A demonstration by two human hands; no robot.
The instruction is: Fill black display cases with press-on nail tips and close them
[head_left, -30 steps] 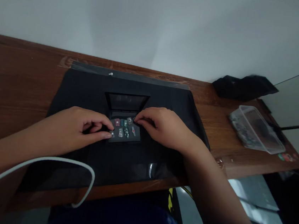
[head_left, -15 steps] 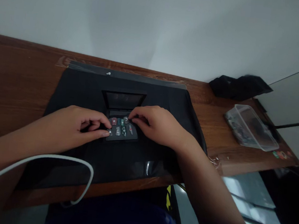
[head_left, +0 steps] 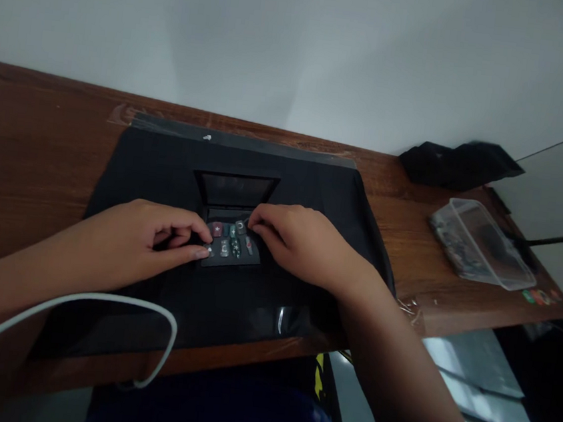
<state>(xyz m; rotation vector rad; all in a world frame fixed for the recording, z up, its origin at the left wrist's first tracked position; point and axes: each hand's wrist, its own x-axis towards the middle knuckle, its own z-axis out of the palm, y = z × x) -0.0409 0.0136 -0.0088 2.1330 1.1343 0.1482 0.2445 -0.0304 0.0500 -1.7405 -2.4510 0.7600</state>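
A white cable (head_left: 101,303) looped across the near-left edge of the wooden table (head_left: 27,144), lying partly over the person's left forearm and the near edge of a black mat (head_left: 155,171) spread over the middle of the table.

The left hand (head_left: 145,240) rested on the mat with its fingers curled inward, thumb and forefinger pinched together at the left edge of a small dark tray (head_left: 231,259). The fingertips touched the tray's left border beside a pale nail piece; whether they actually clasped that piece or only pressed the tray could not be told.

The tray lay flat on the mat between the 2 hands, carrying 2 short rows of decorated false nails (head_left: 231,239) in red, green, grey and pale tones. Just behind it, a dark lid (head_left: 236,191) with a clear pane stood tilted up.

The right hand (head_left: 303,243) lay palm down against the tray's right side, fingers bent, its fingertips meeting at the far-right end of the back row, on a grey nail. The fingers hid the contact, so whether that nail was pinched or merely touched could not be told.

Further right, well apart from the mat, a clear plastic container (head_left: 484,246) sat on the table near its right end, and a black pouch (head_left: 460,164) lay behind it against the wall.
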